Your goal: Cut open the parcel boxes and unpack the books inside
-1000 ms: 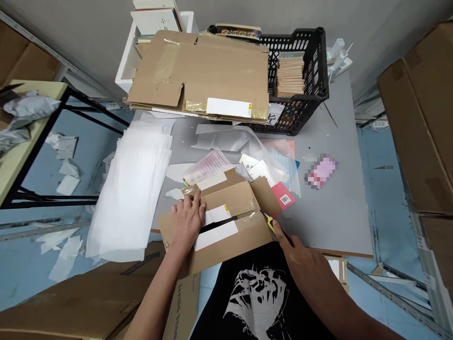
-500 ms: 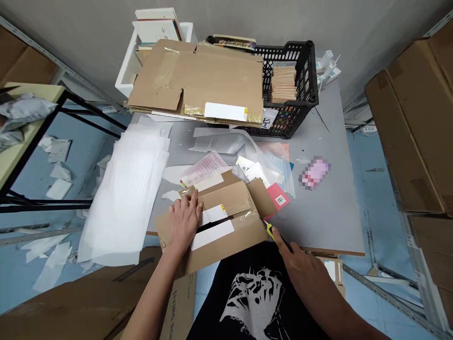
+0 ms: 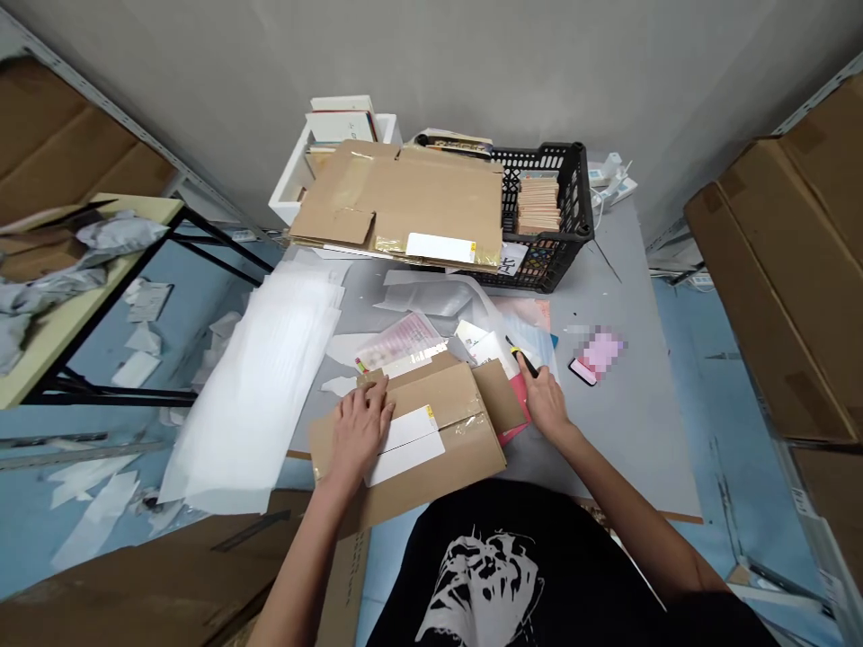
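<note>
A flattened cardboard box (image 3: 441, 454) lies at the table's front edge, a white label across its middle seam and clear tape near its right end. My left hand (image 3: 362, 420) presses down on its left part, fingers stretched over the cardboard and gripping nothing. My right hand (image 3: 547, 402) is closed round a yellow and black utility knife (image 3: 526, 362), just right of the box's raised flap (image 3: 500, 395). The knife points up and left, apart from the cardboard. Partly under that flap sits a pink-red item (image 3: 516, 431).
Behind, cardboard sheets (image 3: 431, 193) rest across a white bin (image 3: 287, 199) and a black crate (image 3: 573, 202). Translucent sheets (image 3: 260, 377) overhang the table's left side. A phone (image 3: 583, 370) lies to the right. Plastic and papers (image 3: 404, 341) are strewn beyond the box.
My right hand has lifted the knife away from the box's right corner and moved it forward. The label's dark gap has closed up. My left hand stays on the cardboard; the view has shifted.
</note>
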The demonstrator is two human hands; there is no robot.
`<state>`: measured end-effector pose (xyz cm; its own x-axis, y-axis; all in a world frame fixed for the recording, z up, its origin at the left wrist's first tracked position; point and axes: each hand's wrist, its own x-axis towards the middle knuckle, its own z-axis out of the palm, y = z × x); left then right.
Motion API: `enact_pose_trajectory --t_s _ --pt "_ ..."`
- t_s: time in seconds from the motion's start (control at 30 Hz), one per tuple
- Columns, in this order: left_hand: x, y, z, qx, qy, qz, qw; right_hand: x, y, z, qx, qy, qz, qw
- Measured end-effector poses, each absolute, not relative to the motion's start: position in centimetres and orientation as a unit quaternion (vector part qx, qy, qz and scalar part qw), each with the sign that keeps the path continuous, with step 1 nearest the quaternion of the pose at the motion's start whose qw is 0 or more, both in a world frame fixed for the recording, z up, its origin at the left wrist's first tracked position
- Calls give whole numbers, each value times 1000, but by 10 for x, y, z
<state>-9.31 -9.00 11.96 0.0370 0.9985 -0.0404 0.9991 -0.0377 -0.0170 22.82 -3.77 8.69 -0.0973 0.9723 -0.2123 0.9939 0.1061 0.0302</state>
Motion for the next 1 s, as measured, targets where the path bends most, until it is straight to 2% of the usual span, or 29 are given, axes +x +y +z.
enact_pose_trajectory --t_s 0.1,0.17,0.27,0.37,0.5,0.63,0.87,1.0 --pt "-89 -101 129 726 688 -15 -11 216 -29 41 657 748 -63 72" --pt "-90 -112 137 731 682 -16 -8 215 -29 26 652 752 -82 44" --pt "-97 -131 147 732 681 -15 24 215 -32 30 654 742 -145 -41" --pt "-107 -144 149 726 685 -13 50 207 -43 56 618 736 -255 -110" --pt "-114 -146 145 724 686 -33 69 182 -74 94 565 706 -413 -106" --pt "-114 -141 145 728 677 -58 85 163 -92 103 592 689 -408 -90" --pt "-104 -136 148 715 688 -95 73 161 -91 88 590 671 -432 -125" --pt "-105 -132 149 750 644 -134 62 163 -91 88 588 653 -459 -132"
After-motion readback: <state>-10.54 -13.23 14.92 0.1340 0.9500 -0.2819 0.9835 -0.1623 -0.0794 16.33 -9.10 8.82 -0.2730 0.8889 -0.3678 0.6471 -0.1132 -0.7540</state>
